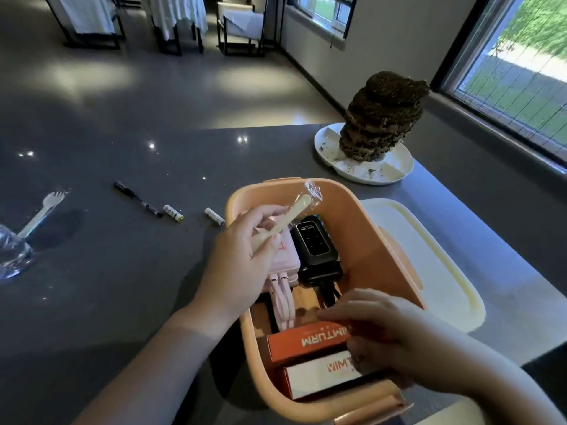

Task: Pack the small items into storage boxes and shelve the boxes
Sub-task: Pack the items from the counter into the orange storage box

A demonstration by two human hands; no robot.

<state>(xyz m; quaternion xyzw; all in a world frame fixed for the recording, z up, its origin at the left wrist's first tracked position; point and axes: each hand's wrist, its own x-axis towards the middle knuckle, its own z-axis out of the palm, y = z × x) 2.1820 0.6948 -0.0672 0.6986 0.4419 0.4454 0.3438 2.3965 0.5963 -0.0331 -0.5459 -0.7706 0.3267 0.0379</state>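
Observation:
An orange storage box (pixel 362 222) stands on the dark table (pixel 122 271), tilted toward me. Inside lie a pink power bank (pixel 280 265) with cables, a black power bank (pixel 313 243), an orange carton (pixel 306 340) and a white carton (pixel 322 377). My left hand (pixel 242 259) grips a wrapped cream utensil (pixel 291 216) over the box's left rim. Inside the box's near end, my right hand (pixel 383 335) rests on the orange carton with curled fingers. The box's cream lid (pixel 429 262) lies to the right.
Two white batteries (pixel 173 213) (pixel 214 216), a dark pen-like tool (pixel 136 198) and a wrapped white spork (pixel 41 213) lie on the table's left. A clear plastic item (pixel 12 253) is at the far left. A white dish with a dark rock (pixel 380 118) stands at the back right.

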